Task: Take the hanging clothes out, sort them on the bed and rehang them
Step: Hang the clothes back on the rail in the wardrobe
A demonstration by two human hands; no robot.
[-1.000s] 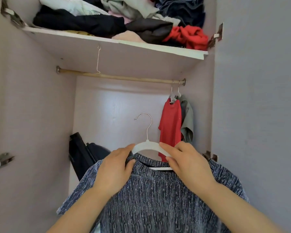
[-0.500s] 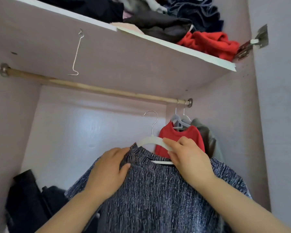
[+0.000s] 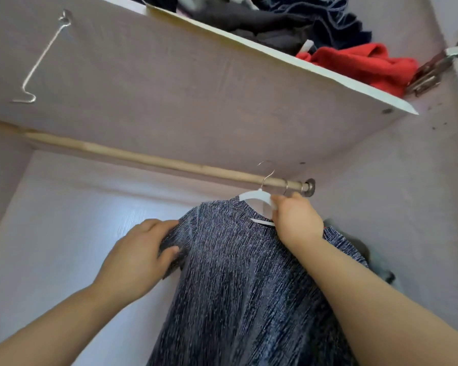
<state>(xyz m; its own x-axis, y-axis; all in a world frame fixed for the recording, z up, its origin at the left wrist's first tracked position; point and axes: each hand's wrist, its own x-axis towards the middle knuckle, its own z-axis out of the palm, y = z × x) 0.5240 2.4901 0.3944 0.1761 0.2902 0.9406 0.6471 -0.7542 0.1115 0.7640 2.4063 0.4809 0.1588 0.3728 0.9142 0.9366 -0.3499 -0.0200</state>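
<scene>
My left hand (image 3: pixel 136 256) grips the shoulder of the dark flecked top (image 3: pixel 249 286), the cloth bunched between thumb and fingers. My right hand (image 3: pixel 295 223) is curled round the white hanger (image 3: pixel 257 198) at the collar, holding the top up inside the wardrobe. The hanger's wire hook crosses the wooden rod (image 3: pixel 143 159) near its right end; whether it sits on it I cannot tell. Above, the shelf (image 3: pixel 196 88) carries a red garment (image 3: pixel 360 64).

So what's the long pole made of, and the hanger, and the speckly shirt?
The pole looks like wood: pale tan, matte, slightly uneven, though possibly a coating. The hanger seems smooth white plastic, its hook thin shiny metal wire. The shirt looks like soft knit fabric, dark blue flecked white, hanging in folds.
</scene>
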